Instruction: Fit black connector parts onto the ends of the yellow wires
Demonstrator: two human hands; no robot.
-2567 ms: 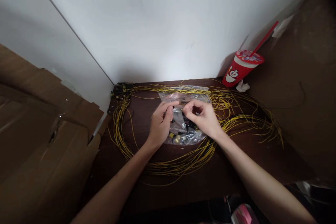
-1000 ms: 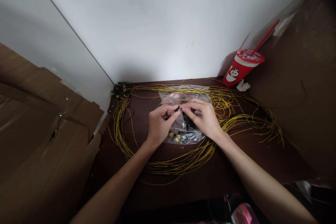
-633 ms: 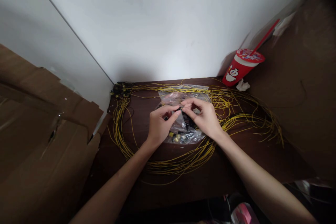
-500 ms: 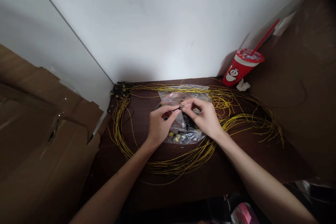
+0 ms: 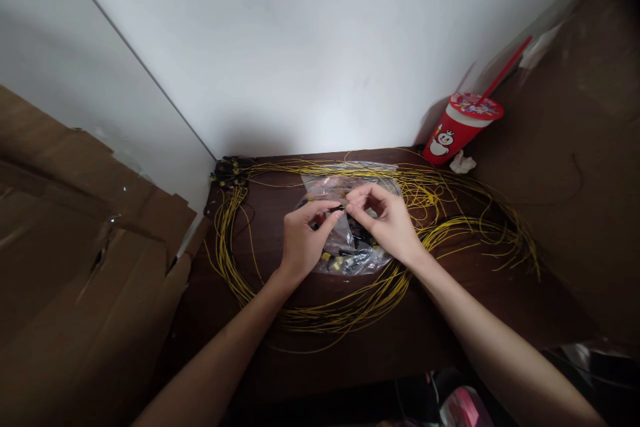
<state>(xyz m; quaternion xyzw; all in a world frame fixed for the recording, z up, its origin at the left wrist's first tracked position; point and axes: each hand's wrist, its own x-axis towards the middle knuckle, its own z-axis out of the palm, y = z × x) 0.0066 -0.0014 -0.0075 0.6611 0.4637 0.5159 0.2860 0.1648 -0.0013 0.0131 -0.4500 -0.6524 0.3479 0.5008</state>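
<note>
My left hand (image 5: 303,237) and my right hand (image 5: 387,221) meet fingertip to fingertip above a clear plastic bag (image 5: 350,250) of small black and yellow parts. Between the fingertips sits a small black connector piece (image 5: 339,208), pinched from both sides. The bag lies on a dark brown table (image 5: 280,360), inside big loops of thin yellow wire (image 5: 350,310). A bunch of dark connector ends (image 5: 231,172) lies at the table's far left corner.
A red paper cup (image 5: 457,130) with a red straw stands at the far right by the white wall, a crumpled white tissue (image 5: 462,163) beside it. Torn brown cardboard (image 5: 80,247) fills the left side. Yellow wire strands spread to the right (image 5: 490,233).
The hands, apart 2.6 s ago, have come together at the fingertips on the small black piece. Over the last second they have only shifted slightly.
</note>
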